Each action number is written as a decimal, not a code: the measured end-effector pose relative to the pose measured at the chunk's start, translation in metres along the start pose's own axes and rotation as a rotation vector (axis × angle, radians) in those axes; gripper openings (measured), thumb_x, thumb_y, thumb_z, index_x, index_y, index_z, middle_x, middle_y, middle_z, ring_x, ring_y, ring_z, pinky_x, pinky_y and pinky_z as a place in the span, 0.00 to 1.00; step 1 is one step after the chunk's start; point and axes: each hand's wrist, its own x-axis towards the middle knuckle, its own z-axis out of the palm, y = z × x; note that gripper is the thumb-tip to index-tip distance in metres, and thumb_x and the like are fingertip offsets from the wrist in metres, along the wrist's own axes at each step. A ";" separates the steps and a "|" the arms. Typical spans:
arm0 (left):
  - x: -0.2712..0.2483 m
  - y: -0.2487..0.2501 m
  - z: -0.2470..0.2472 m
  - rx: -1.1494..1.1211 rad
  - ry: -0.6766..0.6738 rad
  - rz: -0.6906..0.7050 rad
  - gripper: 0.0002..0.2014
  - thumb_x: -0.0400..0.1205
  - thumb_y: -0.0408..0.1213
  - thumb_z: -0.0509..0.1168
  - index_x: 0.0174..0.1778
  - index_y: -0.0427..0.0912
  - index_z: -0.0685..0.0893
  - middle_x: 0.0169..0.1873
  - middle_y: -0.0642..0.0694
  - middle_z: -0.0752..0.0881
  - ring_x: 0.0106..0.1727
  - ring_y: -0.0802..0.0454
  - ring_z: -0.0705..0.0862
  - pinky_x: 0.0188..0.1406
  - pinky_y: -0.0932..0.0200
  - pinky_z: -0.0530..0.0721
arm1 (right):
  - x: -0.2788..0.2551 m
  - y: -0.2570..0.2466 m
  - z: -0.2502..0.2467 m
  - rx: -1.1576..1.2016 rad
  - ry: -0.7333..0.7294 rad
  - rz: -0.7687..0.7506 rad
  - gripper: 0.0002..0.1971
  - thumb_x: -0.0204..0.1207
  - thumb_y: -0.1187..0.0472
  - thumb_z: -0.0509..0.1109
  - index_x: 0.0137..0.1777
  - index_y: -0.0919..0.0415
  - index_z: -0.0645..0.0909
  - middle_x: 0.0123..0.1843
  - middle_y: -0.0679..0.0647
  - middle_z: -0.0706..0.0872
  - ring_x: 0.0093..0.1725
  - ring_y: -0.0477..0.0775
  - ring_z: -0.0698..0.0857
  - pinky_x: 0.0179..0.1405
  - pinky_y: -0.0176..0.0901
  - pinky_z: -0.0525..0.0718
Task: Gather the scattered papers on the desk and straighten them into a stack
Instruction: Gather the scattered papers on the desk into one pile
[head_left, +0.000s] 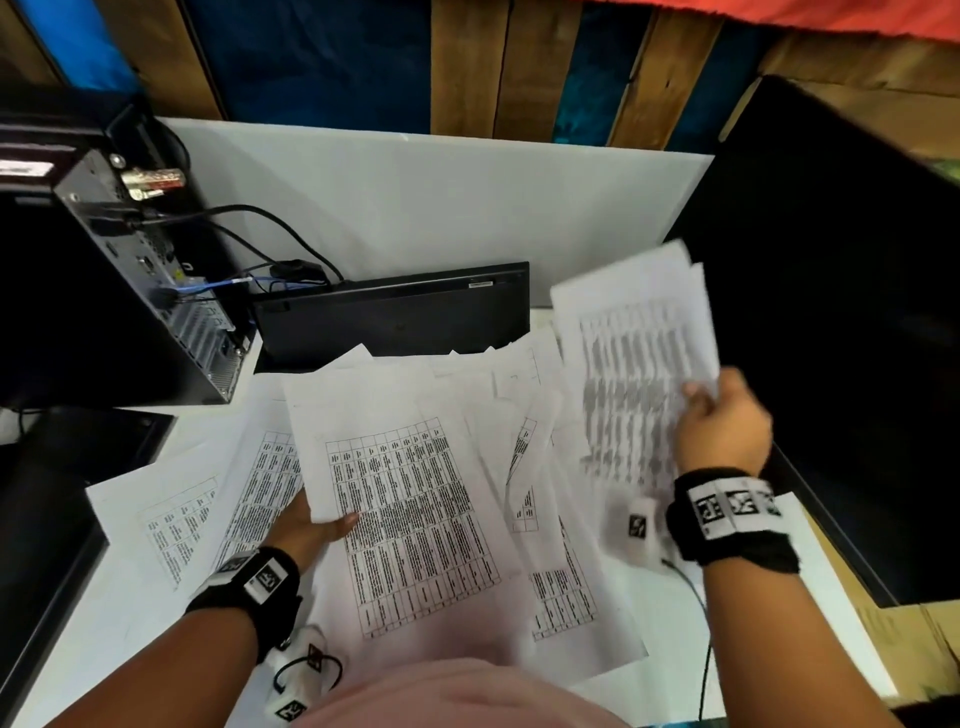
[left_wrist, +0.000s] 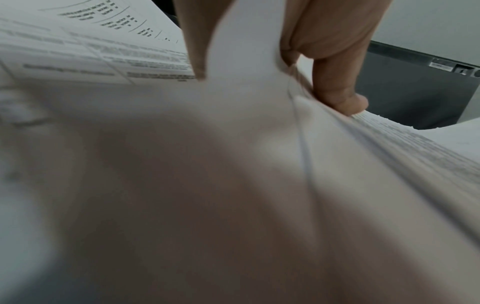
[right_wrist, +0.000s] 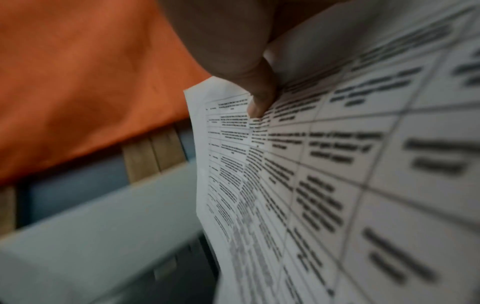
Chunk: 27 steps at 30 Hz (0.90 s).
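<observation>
right hand (head_left: 719, 423) pinching a small sheaf (head_left: 636, 364) by its right edge, thumb on top, lifted off the desk (head_left: 467, 208) just right of the keyboard (head_left: 395, 317). sheets in it already fanned at the top corners, not squared. motion blur on the print, so prob mid-swing.

left hand (head_left: 317, 525) pinching the near-left corner of the big table sheet (head_left: 410, 519), fingers under, thumb over; wrist view shows the corner bent up w/ more than one layer in the pinch. sheet sits in front of the keyboard, on top of the rest.

remaining loose papers (head_left: 540, 467) overlapped in front of the keyboard and spilling to its left (head_left: 176, 525).

risks, imo:
- one-edge pinch on the sheaf, loose sheets could slide out or droop, esp if swung fast
- corner-only lift on the big sheet: crease or tear, or drags neighbours w/ it and scatters more
- sheets tucked against the keyboard front edge may snag when pulled
- merging two unsquared bundles mid-air likely gives a skewed stack; needs tapping on the desk after
- far-left sheet near the pc tower (head_left: 156, 291) easy to miss
</observation>
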 end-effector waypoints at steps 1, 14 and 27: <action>0.000 0.001 0.000 0.009 0.003 -0.001 0.35 0.72 0.30 0.75 0.75 0.43 0.70 0.66 0.47 0.81 0.68 0.46 0.78 0.71 0.47 0.69 | 0.006 -0.014 -0.015 0.057 0.101 -0.078 0.06 0.80 0.62 0.63 0.48 0.66 0.77 0.46 0.71 0.87 0.45 0.70 0.86 0.42 0.51 0.81; -0.006 0.013 -0.001 0.289 -0.039 -0.024 0.35 0.83 0.38 0.65 0.83 0.42 0.54 0.78 0.37 0.68 0.77 0.38 0.69 0.76 0.42 0.66 | -0.053 -0.108 0.021 0.538 -0.079 -0.366 0.05 0.80 0.65 0.65 0.53 0.61 0.80 0.40 0.50 0.86 0.39 0.52 0.85 0.38 0.37 0.79; -0.010 0.005 0.000 0.070 -0.049 -0.019 0.47 0.67 0.42 0.80 0.79 0.50 0.62 0.73 0.44 0.76 0.71 0.43 0.76 0.72 0.46 0.71 | -0.137 -0.053 0.149 0.105 -1.031 -0.003 0.29 0.83 0.70 0.55 0.83 0.62 0.54 0.83 0.59 0.62 0.82 0.58 0.62 0.82 0.45 0.59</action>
